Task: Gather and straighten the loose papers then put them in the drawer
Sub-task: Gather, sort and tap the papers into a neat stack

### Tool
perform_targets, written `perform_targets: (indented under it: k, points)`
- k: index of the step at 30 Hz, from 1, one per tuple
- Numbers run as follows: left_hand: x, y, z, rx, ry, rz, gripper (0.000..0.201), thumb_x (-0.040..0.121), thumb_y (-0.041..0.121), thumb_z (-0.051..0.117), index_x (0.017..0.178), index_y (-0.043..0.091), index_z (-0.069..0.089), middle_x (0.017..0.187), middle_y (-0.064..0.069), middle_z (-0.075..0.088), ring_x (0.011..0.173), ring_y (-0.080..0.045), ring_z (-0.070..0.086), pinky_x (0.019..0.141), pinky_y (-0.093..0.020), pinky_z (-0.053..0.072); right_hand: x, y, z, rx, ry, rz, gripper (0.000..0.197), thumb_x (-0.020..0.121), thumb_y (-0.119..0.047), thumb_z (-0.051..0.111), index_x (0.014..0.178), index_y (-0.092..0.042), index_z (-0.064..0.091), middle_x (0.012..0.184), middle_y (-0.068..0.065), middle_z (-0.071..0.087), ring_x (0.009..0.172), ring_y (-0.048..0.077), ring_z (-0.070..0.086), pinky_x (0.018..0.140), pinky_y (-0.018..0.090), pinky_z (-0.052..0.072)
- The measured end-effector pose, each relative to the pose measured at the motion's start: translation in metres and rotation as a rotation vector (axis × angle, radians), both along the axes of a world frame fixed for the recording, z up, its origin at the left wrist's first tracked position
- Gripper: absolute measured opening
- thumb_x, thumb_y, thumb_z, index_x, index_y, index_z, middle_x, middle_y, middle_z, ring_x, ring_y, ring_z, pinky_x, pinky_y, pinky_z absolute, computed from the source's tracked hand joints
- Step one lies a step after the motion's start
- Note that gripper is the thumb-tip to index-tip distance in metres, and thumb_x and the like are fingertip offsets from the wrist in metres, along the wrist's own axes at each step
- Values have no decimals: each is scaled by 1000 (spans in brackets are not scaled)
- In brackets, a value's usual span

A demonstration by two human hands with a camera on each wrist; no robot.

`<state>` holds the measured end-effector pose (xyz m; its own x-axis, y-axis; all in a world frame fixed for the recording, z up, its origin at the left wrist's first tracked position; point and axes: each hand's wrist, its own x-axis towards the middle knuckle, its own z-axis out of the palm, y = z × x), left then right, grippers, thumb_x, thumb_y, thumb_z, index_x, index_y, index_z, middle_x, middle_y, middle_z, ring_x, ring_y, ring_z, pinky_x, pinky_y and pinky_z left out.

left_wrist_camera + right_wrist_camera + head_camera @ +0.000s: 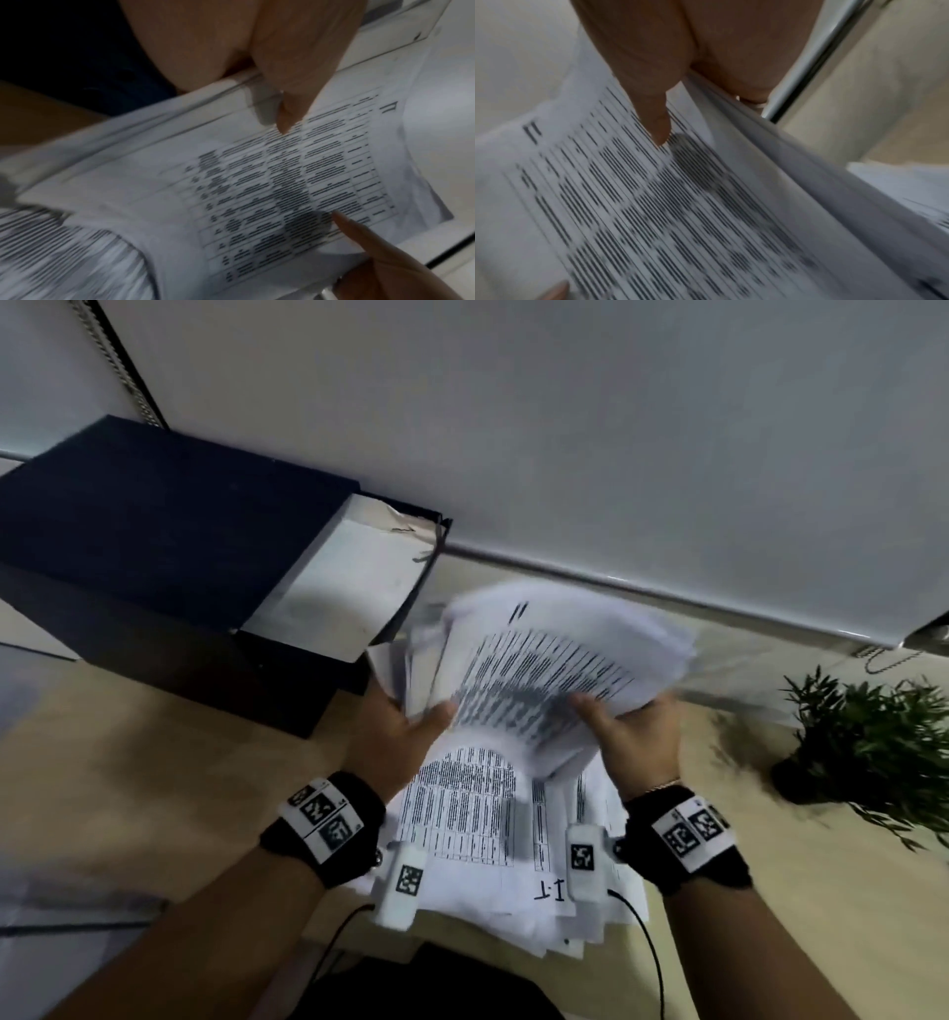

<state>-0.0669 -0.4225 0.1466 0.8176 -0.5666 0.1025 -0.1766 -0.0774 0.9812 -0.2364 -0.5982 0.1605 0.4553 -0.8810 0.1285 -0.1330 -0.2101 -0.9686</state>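
Both hands grip an uneven paper bundle, mid-frame.
Left hand (398,737) and right hand (634,737) pinch the bundle (544,660); more sheets (472,819) underneath on tabletop (128,762). Open drawer (339,588) upper left. Risk: splayed sheets slipping out.

Print on the lifted papers (539,660) is motion-blurred and unreadable; they hide both hands' fingers.

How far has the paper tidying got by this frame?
Done: the drawer of the dark box stands open. In hand: the left hand and right hand hold a lifted bundle of papers, its edges still fanned. Left: more loose sheets lie on the desk below; nothing from this bundle is in the drawer yet.
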Motion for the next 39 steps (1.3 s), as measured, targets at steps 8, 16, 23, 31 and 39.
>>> perform_targets:
  k: [8, 16, 23, 31, 39]
  points:
    - [-1, -9, -21, 180, -52, 40, 25, 81, 22, 77, 96, 35, 61, 105, 5, 67, 103, -15, 65, 91, -25, 50, 13, 6, -32, 205, 15, -71, 27, 76, -5, 81, 100, 0, 72, 89, 1, 75, 78, 9, 74, 72, 30, 61]
    - [-1, 5, -9, 390, -178, 118, 45, 89, 35, 65, 116, -1, 65, 92, -13, 71, 89, -27, 69, 70, -23, 45, 14, 14, -97, 267, 479, -53, 42, 69, -33, 74, 100, -18, 50, 97, 9, 68, 92, 31, 68, 76, 39, 57]
    - [10, 35, 4, 469, -597, 86, 61, 71, 26, 37, 126, 27, 63, 71, -15, 72, 64, -39, 66, 58, -43, 56, 34, 64, -130, 41, 1239, 51, 122, 65, -81, 59, 151, -9, 13, 147, 16, 25, 135, 38, 28, 104, 52, 35]
    - [17, 39, 2, 425, -529, 107, 26, 81, 22, 59, 106, 28, 60, 71, -13, 72, 69, -38, 69, 60, -40, 57, 44, 44, -124, 363, 942, -59, 91, 82, -21, 75, 150, -2, 17, 139, 24, 49, 124, 37, 54, 100, 39, 47]
    - [24, 24, -30, 580, -68, 74, 39, 86, 32, 71, 95, -6, 66, 89, -23, 70, 87, -37, 67, 73, -35, 49, -22, -7, -76, 74, 863, -86, 24, 83, -16, 70, 96, 3, 63, 98, 28, 67, 95, 44, 65, 76, 40, 50]
